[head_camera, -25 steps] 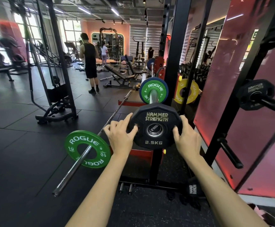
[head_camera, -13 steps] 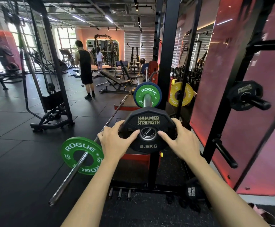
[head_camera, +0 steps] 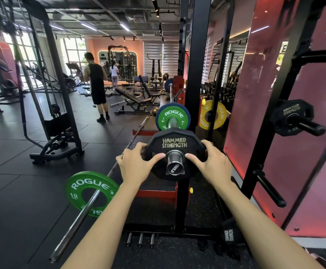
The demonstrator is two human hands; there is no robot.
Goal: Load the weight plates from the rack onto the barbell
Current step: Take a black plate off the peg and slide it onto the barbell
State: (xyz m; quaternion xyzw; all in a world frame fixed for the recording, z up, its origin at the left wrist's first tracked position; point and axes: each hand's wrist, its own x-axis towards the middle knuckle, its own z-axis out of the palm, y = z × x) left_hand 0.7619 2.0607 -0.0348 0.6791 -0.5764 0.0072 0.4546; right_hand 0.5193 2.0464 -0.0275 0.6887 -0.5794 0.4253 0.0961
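On the barbell sleeve point(head_camera: 174, 162), black Hammer Strength plate point(head_camera: 174, 144) threaded over the end, left hand point(head_camera: 137, 165) and right hand point(head_camera: 212, 164) gripping its rim, thumbs across its face, green Rogue plate point(head_camera: 172, 116) further along.

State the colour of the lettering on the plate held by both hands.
Pale gold on the black plate, seen clearest in the head view.

The black plate point(head_camera: 174, 152) on the barbell sleeve reads "HAMMER STRENGTH" in gold letters. The sleeve's end cap point(head_camera: 175, 168) reads "1500LB". The green plate behind point(head_camera: 172, 117) says "ROGUE" and "KG". The green plate on the floor bar point(head_camera: 91, 193) says "ROGUE" and "10". The yellow plate point(head_camera: 212, 114) reads "ROGUE". The black plate on the rack peg point(head_camera: 291, 116) reads "HAMMER STRENGTH".
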